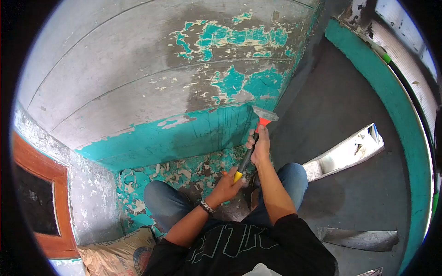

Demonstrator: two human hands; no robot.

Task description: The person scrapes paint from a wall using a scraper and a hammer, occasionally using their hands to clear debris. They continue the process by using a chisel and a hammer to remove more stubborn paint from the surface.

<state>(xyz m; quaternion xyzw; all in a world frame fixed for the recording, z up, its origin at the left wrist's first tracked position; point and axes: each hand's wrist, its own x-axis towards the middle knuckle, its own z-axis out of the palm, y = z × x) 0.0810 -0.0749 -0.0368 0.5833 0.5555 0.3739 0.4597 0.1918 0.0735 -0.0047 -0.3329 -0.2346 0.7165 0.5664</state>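
Both of my hands are on a long-handled scraper with an orange neck, a dark shaft and a yellow end. My left hand, a bracelet at its wrist, is closed round the lower end by the yellow part. Further up, my right hand grips the shaft just below the orange neck. The scraper's wide metal head points up and away, in front of the teal lower band of the wall. Whether the blade touches the paint cannot be told.
Teal paint flakes litter the floor along the wall's foot. Higher up, teal patches remain on grey boards. At lower left are a paper sack and an orange-brown frame. A curved teal edge bounds the dark surface at right.
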